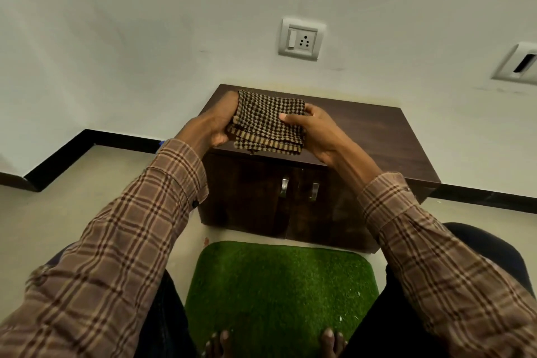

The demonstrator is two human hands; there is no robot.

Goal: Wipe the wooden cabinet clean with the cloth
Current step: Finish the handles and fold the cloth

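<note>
Holding a folded checked cloth (pixel 268 125) between both hands, a person sits facing a low dark wooden cabinet (pixel 377 136) set against a white wall. The cloth is above the cabinet top, toward its left front edge; whether it touches the wood cannot be told. The left hand (pixel 216 122) grips the cloth's left side, fingers tucked behind it. The right hand (pixel 315 128) pinches the right side, thumb on top.

Likely risks: the loose folded layers at the near edge could fall open as wiping begins, leaving only a thin patch in contact. Sweeping only near the left front corner would leave the right and back of the top untouched.

Hidden: the fingers behind the cloth, any dust on the dark wood, and the cabinet's sides. Two metal handles (pixel 299 189) show on the shadowed front doors.
</note>
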